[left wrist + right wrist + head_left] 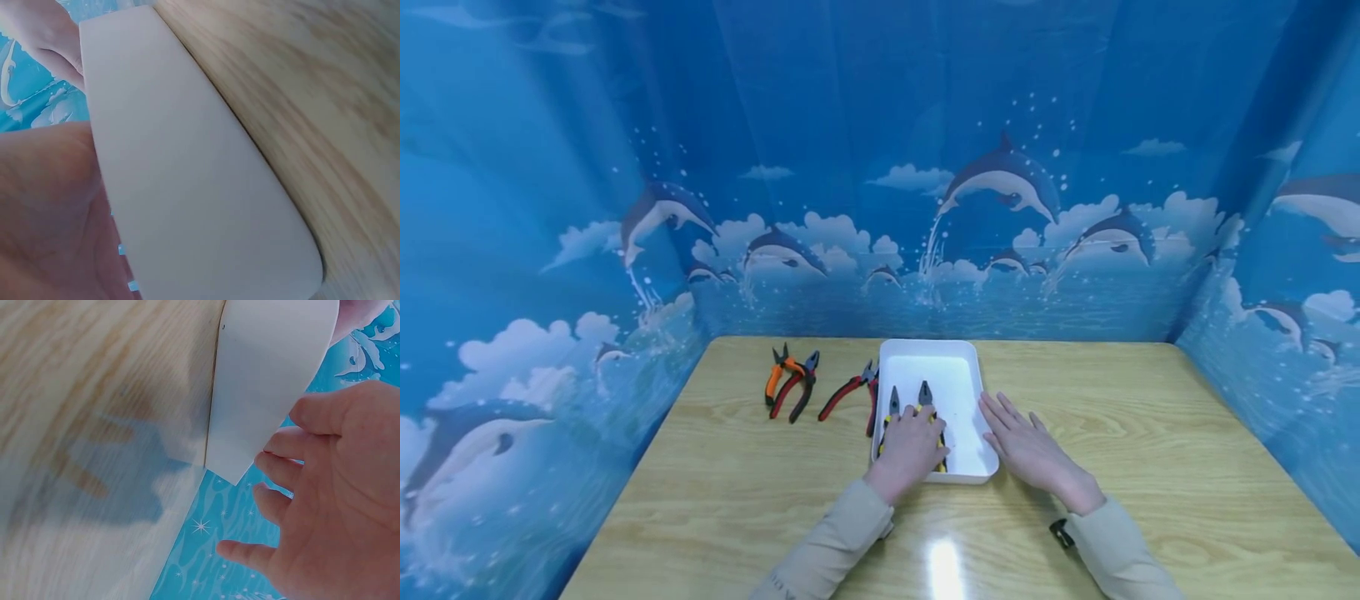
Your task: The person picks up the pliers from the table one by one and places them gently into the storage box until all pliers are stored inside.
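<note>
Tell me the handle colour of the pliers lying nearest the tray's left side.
Red handles, beside the white tray; the head view shows it best.

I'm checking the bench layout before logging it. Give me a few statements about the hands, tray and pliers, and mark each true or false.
1. The left hand rests on yellow-handled pliers inside the white tray. True.
2. The right hand holds a pair of pliers. False: it lies flat and holds nothing, beside the tray.
3. Three pairs of pliers lie on the table left of the tray. True: orange, red-and-black and red.
4. The tray is blue. False: white.
</note>
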`<state>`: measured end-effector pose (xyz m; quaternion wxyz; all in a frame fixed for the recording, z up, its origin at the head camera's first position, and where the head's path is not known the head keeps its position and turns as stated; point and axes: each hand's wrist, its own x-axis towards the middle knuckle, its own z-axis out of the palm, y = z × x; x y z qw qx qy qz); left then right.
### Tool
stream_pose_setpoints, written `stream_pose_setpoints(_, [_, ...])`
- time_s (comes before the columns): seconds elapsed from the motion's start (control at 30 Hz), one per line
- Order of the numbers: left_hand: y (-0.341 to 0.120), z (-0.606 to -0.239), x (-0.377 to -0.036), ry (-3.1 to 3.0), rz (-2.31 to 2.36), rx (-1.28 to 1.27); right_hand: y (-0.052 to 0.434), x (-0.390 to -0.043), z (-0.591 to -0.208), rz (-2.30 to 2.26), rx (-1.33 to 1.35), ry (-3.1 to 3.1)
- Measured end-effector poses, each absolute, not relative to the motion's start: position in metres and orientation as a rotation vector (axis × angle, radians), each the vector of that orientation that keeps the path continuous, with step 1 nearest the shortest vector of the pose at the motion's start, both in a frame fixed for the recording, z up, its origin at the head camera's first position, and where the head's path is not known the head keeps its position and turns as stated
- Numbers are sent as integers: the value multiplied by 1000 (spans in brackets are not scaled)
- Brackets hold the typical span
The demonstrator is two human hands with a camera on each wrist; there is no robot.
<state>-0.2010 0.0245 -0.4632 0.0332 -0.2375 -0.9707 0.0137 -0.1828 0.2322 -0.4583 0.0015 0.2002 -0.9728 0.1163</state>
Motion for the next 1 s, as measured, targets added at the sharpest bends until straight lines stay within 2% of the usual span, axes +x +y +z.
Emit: stream_pose_setpoints(1.0, [-8,-447,-200,-2538,-56,-720,230,-183,-459,370,600,-3078])
